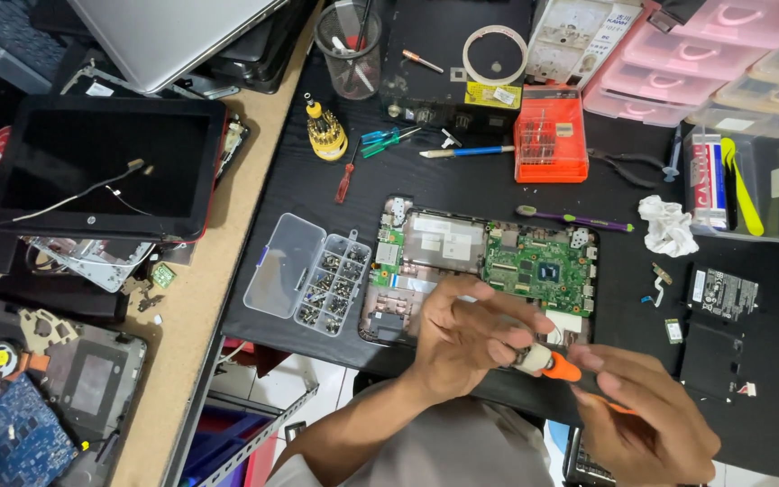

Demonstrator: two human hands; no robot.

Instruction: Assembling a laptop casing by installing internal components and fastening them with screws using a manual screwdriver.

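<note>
A black mat (462, 185) is covering the wooden worktop (193, 298); an opened laptop base (484, 266) is lying on the mat near its front edge, a clear screw box (308, 275) sitting just to its left; an orange bit case (550, 135), blue screwdriver (467, 151), pliers (628, 167) and white tissue (667, 225) are lying behind it; a black screen (105, 167) is resting on the bare wood to the left, a clear bin (750, 185) standing at the far right.

Both forearms are bare, sleeveless as far as visible; below the left hand (466, 338) and right hand (646, 415), perhaps a grey-beige shirt.
</note>
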